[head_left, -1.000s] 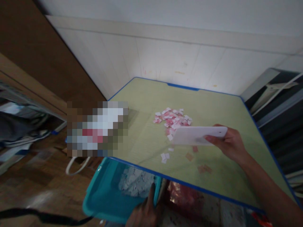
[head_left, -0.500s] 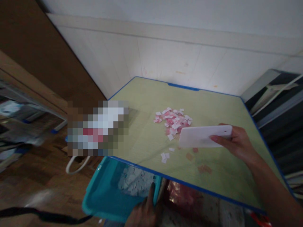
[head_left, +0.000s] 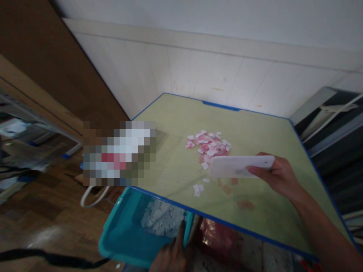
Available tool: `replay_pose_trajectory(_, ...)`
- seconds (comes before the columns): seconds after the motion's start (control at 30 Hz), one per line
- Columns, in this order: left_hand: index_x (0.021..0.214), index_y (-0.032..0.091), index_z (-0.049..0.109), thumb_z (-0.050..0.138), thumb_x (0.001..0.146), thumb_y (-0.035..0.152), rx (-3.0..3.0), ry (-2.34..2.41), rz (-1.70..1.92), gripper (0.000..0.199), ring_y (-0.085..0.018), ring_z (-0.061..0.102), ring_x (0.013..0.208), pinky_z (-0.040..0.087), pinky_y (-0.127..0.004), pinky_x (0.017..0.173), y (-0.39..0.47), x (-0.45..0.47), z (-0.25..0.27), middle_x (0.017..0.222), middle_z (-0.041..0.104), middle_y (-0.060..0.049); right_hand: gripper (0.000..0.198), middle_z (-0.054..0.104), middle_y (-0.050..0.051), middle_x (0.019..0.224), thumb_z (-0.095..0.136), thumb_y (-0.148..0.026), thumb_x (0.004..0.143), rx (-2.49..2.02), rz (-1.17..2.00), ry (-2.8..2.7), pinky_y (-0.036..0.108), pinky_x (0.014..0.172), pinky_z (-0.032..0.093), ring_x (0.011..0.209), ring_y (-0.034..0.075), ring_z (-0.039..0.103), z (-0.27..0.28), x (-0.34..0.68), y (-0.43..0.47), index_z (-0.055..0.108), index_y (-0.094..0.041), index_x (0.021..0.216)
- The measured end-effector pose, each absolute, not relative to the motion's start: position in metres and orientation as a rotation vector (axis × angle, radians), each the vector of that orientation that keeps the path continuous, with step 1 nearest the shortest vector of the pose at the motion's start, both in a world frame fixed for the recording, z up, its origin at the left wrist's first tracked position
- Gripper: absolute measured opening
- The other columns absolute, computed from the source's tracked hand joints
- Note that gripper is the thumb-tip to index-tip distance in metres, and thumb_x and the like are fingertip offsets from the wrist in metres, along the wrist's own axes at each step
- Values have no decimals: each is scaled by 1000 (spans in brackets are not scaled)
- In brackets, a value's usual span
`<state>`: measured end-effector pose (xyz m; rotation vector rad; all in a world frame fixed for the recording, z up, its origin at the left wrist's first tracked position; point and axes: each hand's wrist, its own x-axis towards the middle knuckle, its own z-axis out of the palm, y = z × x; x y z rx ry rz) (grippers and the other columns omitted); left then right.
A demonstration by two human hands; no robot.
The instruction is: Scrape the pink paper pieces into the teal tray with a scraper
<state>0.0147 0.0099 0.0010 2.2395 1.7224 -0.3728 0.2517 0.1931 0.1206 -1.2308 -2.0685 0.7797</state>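
The white scraper card sat in your right hand, its long axis running from about nine o'clock to three o'clock across the green table, with its free end pointing toward nine. Your fingers were closed on its three-o'clock end, thumb along the near face, so the card stuck out to the left of the hand. Whether its lower edge touched the tabletop could not be told. The heap of pink and white paper squares lay just beyond the card, at about eleven o'clock from your fingers, its near edge close to the card's upper edge. A few stray squares lay nearer you, at about seven o'clock from the card's free end, and some faint brownish scraps lay at six o'clock beneath it.

Your right forearm came in from five o'clock, low over the table, wrist roughly straight. The right hand was by far the nearer to the heap. Your left hand was below the table's near blue edge, fingers curled over the rim of the teal bin, gripping it; the bin held pale paper bits and sat just under that edge, at about seven o'clock from the heap.
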Motion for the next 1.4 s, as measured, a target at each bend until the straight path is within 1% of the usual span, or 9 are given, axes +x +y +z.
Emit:
replay_pose_trajectory(0.13,84,25,60,42,75,15,2258,1695,-364,22,-22,62,68,52,-35,53,10,13,0,122,47,-14,16,54,-4,51,57,-33,71,-1201,781,-2122,17,38,36,43,8,50,118,241,191,57,-18,64)
replay_pose_trajectory(0.33,89,25,61,47,73,17,2263,1710,-378,23,-19,61,61,51,-34,54,11,15,5,118,50,-18,14,58,-3,54,56,-32,71,-1269,648,-2023,19,42,40,47,11,53,116,243,195,57,-19,68)
replay_pose_trajectory(0.43,93,27,60,48,73,17,2244,1709,-390,26,-20,61,64,51,-34,55,11,16,7,118,51,-17,14,55,-4,51,58,-32,70,-1255,646,-2040,19,38,38,43,10,51,117,247,195,57,-20,65)
replay_pose_trajectory(0.67,91,28,60,45,72,11,2229,1711,-381,30,-23,61,74,52,-35,57,12,16,5,120,49,-14,12,57,-4,52,57,-32,71,-1246,650,-1960,20,40,40,44,11,53,111,240,197,58,-20,70)
replay_pose_trajectory(0.87,93,28,60,46,73,17,2240,1710,-413,27,-18,61,63,51,-34,57,10,16,3,119,51,-15,12,55,-4,50,60,-32,68,-1252,549,-1905,20,37,38,41,10,49,117,248,195,59,-20,66)
replay_pose_trajectory(1.03,85,29,63,44,73,11,2318,1760,-350,29,-18,61,61,51,-32,55,8,16,2,115,54,-13,11,56,-3,52,59,-31,69,-1226,597,-1954,20,38,40,43,11,52,118,250,195,59,-20,67)
replay_pose_trajectory(1.17,85,27,64,45,72,13,2329,1749,-292,27,-18,60,56,51,-32,52,9,15,3,115,54,-15,13,56,-3,50,57,-32,70,-1264,569,-2039,20,37,40,42,11,51,118,249,196,58,-20,66)
replay_pose_trajectory(1.3,81,26,64,39,71,4,2335,1761,-277,35,-20,61,61,51,-32,52,9,15,4,112,56,-14,12,58,-2,53,57,-33,71,-1266,500,-1954,22,39,42,45,13,53,117,250,196,59,-21,68)
replay_pose_trajectory(1.4,80,25,64,37,69,1,2310,1761,-294,38,-19,61,57,51,-32,53,10,16,6,111,57,-12,12,58,-2,53,58,-33,70,-1260,518,-1947,22,39,42,44,13,53,117,250,196,59,-21,68)
